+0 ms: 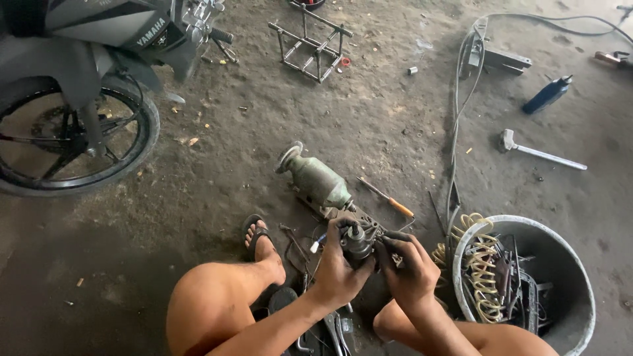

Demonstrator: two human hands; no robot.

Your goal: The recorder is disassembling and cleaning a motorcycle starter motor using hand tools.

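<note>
My left hand grips a small dark metal machine part from the left side, fingers curled over its top. On the part's right side my right hand pinches something small; what it is cannot be made out. Both hands hover just above the dirt floor between my knees. Right behind the part lies a greenish motor body with a round disc at its far end. An orange-handled screwdriver rests on the ground beside the motor.
A grey bucket with a coiled yellow hose and tools stands at right. A motorcycle wheel is at left, a metal frame at the back, a hammer, a blue can and cables at right.
</note>
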